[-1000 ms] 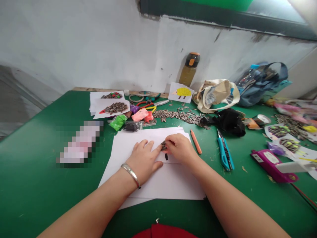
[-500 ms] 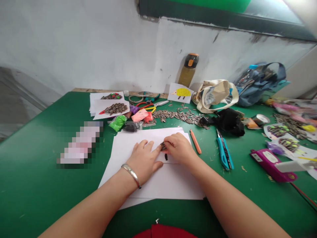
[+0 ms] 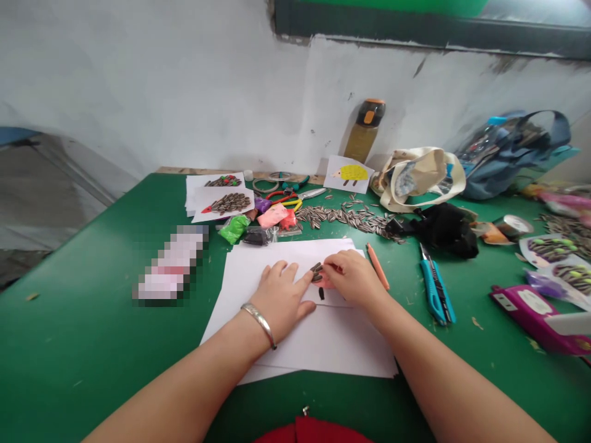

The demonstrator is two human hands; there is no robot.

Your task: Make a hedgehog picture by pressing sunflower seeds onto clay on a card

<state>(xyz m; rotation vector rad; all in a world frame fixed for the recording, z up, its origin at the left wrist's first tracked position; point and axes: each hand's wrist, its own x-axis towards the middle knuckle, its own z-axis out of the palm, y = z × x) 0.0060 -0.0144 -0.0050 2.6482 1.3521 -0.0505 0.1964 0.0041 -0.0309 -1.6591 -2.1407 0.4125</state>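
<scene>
White paper sheets (image 3: pixel 277 344) lie stacked on the green table. On the top sheet is a pink clay shape (image 3: pixel 325 281) with a black clay piece (image 3: pixel 322 293) below it and several striped seeds (image 3: pixel 316 272) on its left part. My left hand (image 3: pixel 282 296) rests on the paper, fingers spread, index fingertip at the seeds. My right hand (image 3: pixel 351 277) is over the right side of the pink shape, thumb and fingers pinched together; whatever they hold is hidden. An orange stick (image 3: pixel 378 267) lies right of the paper.
Loose seeds (image 3: pixel 351 216), clay packets (image 3: pixel 272 216), and scissors (image 3: pixel 312 193) lie behind the paper. A blue cutter (image 3: pixel 437 292) and a magenta glue gun (image 3: pixel 538 317) are on the right. Seed-covered pictures (image 3: pixel 224 206) lie back left. A bottle (image 3: pixel 364 132) stands by the wall.
The view has shifted, so everything appears further right. My right hand has moved slightly right of the seeds, uncovering more of the pink shape. My left hand keeps its place on the paper.
</scene>
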